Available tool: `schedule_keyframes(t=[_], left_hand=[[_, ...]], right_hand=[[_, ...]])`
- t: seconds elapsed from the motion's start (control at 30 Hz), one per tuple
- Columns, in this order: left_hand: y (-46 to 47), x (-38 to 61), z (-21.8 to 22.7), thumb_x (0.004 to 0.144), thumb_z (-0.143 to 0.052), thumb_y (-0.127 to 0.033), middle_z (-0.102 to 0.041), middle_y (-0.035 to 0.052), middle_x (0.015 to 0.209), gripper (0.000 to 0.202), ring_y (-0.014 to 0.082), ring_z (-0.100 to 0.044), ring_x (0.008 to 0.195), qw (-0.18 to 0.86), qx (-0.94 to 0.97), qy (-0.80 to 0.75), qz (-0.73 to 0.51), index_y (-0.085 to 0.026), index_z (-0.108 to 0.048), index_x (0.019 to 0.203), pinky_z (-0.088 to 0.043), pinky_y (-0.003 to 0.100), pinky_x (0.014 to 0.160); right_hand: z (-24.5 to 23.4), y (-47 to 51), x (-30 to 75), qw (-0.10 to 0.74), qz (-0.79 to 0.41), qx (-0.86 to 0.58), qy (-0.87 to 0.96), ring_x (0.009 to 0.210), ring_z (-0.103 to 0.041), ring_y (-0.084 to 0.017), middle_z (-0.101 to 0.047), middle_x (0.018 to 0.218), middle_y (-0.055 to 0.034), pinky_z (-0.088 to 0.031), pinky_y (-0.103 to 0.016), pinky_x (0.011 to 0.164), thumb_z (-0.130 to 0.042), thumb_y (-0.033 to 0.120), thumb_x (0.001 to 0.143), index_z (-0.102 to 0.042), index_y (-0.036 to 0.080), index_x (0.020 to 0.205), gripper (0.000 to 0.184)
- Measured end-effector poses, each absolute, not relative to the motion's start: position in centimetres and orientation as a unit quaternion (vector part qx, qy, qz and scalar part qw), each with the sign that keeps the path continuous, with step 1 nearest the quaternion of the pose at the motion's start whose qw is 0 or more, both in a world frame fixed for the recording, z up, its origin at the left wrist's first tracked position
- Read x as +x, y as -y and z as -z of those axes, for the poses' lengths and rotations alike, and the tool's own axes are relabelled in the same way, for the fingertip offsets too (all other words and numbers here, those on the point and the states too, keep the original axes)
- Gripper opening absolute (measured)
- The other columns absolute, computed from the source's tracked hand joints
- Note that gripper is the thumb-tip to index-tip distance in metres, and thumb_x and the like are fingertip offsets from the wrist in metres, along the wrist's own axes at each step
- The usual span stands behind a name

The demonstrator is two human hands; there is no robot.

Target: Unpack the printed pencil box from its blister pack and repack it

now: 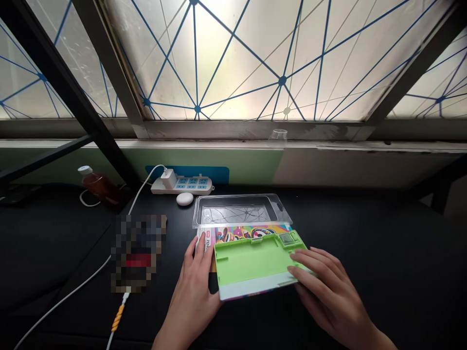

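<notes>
A light green pencil case (251,265) with a pale front strip is tilted between both hands, its inside facing up. A small square with a clear window sits in its far right corner. My left hand (197,282) is at the left edge, thumb by the near corner and fingers reaching over the printed card. My right hand (324,282) grips the right end, fingertips over the inside and thumb underneath, partly hidden. Behind the case lies a colourful printed card (233,234), mostly covered. Beyond that is a clear plastic blister tray (237,212).
On the black desk (383,243) stand a white power strip (193,184) with a plugged-in charger (168,179) and a white rounded case (184,199). A blurred-out phone-like object (138,253) with a cable lies left. A capped bottle (100,187) is farther left; a clear cup (279,137) is at the windowsill.
</notes>
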State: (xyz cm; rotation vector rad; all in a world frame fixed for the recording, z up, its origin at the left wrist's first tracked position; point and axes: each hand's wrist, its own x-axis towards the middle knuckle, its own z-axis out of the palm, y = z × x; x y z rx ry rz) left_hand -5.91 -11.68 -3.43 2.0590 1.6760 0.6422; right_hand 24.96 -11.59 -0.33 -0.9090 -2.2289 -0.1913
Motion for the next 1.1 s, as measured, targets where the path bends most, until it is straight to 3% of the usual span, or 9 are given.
schedule_keyframes(t=[0.13, 0.23, 0.33, 0.43, 0.53, 0.67, 0.87, 1.0, 1.1], left_hand=[[11.7, -6.1, 3.9, 0.085, -0.070, -0.037, -0.023, 0.0095, 0.169, 0.087, 0.0373, -0.013, 0.156, 0.198, 0.744, -0.602, -0.212, -0.025, -0.027, 0.161, -0.036, 0.059, 0.117], [11.5, -6.2, 4.2, 0.087, -0.068, -0.042, -0.024, 0.0100, 0.169, 0.086, 0.0376, -0.014, 0.155, 0.180, 0.753, -0.598, -0.209, -0.026, -0.027, 0.160, -0.036, 0.060, 0.117], [11.4, -6.3, 4.4, 0.089, -0.066, -0.052, -0.028, 0.0104, 0.167, 0.084, 0.0378, -0.016, 0.155, 0.166, 0.755, -0.597, -0.215, -0.027, -0.028, 0.159, -0.035, 0.062, 0.117], [11.4, -6.3, 4.5, 0.089, -0.067, -0.052, -0.030, 0.0097, 0.166, 0.080, 0.0371, -0.019, 0.154, 0.159, 0.752, -0.600, -0.220, -0.027, -0.033, 0.157, -0.034, 0.061, 0.117], [11.4, -6.3, 4.7, 0.087, -0.069, -0.051, -0.032, 0.0090, 0.165, 0.080, 0.0372, -0.022, 0.153, 0.158, 0.748, -0.605, -0.223, -0.028, -0.035, 0.156, -0.035, 0.060, 0.117], [11.4, -6.5, 5.0, 0.090, -0.067, -0.047, -0.036, 0.0085, 0.164, 0.077, 0.0379, -0.027, 0.151, 0.149, 0.758, -0.591, -0.231, -0.031, -0.033, 0.157, -0.035, 0.059, 0.116], [11.6, -6.2, 2.3, 0.102, -0.049, -0.043, -0.036, 0.0120, 0.163, 0.070, 0.0359, -0.031, 0.148, 0.057, 0.783, -0.536, -0.310, -0.031, -0.014, 0.162, -0.014, 0.063, 0.121], [8.6, -6.5, -0.6, 0.103, -0.044, -0.050, -0.035, 0.0127, 0.163, 0.065, 0.0368, -0.028, 0.149, 0.040, 0.762, -0.558, -0.327, -0.028, -0.021, 0.161, -0.023, 0.060, 0.119], [4.9, -7.5, -1.2, 0.103, -0.038, -0.055, -0.037, 0.0159, 0.161, 0.066, 0.0345, -0.028, 0.149, 0.087, 0.739, -0.585, -0.323, -0.019, -0.030, 0.158, -0.029, 0.056, 0.119]], right_hand=[[2.9, 14.2, 27.6, 0.352, 0.064, -0.466, 0.809, 0.131, -0.055, -0.036, -0.056, 0.146, -0.0111, -0.049, -0.053, 0.101, -0.057, 0.014, 0.093, -0.054, 0.029, 0.143, 0.052], [4.1, 15.1, 28.0, 0.309, 0.053, -0.538, 0.782, 0.136, -0.051, -0.038, -0.043, 0.159, -0.0111, -0.053, -0.053, 0.099, -0.054, 0.028, 0.098, -0.041, 0.030, 0.154, 0.058], [4.6, 14.6, 27.5, 0.260, 0.050, -0.578, 0.772, 0.138, -0.050, -0.037, -0.036, 0.162, -0.0149, -0.056, -0.052, 0.098, -0.051, 0.038, 0.101, -0.022, 0.024, 0.162, 0.070], [4.9, 13.7, 27.2, 0.205, 0.048, -0.598, 0.773, 0.140, -0.048, -0.038, -0.042, 0.159, -0.0162, -0.055, -0.056, 0.100, -0.050, 0.046, 0.101, -0.013, 0.021, 0.164, 0.077], [5.2, 13.3, 27.3, 0.182, 0.056, -0.593, 0.782, 0.137, -0.052, -0.037, -0.053, 0.151, -0.0150, -0.055, -0.057, 0.101, -0.051, 0.049, 0.100, -0.017, 0.021, 0.163, 0.077], [5.6, 13.7, 27.5, 0.223, 0.073, -0.578, 0.781, 0.127, -0.062, -0.035, -0.060, 0.144, -0.0153, -0.059, -0.054, 0.096, -0.049, 0.045, 0.102, -0.022, 0.023, 0.162, 0.069], [3.8, 13.6, 26.6, 0.305, 0.036, -0.567, 0.764, 0.118, -0.068, -0.028, -0.064, 0.139, -0.0125, -0.063, -0.040, 0.090, -0.048, 0.034, 0.103, -0.027, 0.027, 0.160, 0.061], [0.5, 10.0, 26.4, 0.289, 0.048, -0.528, 0.797, 0.129, -0.061, -0.032, -0.059, 0.145, -0.0148, -0.057, -0.045, 0.100, -0.049, 0.037, 0.103, -0.020, 0.025, 0.162, 0.067], [-1.4, 5.7, 26.1, 0.247, 0.012, -0.504, 0.828, 0.135, -0.055, -0.033, -0.056, 0.148, -0.0161, -0.054, -0.046, 0.103, -0.049, 0.041, 0.102, -0.023, 0.021, 0.162, 0.068]])
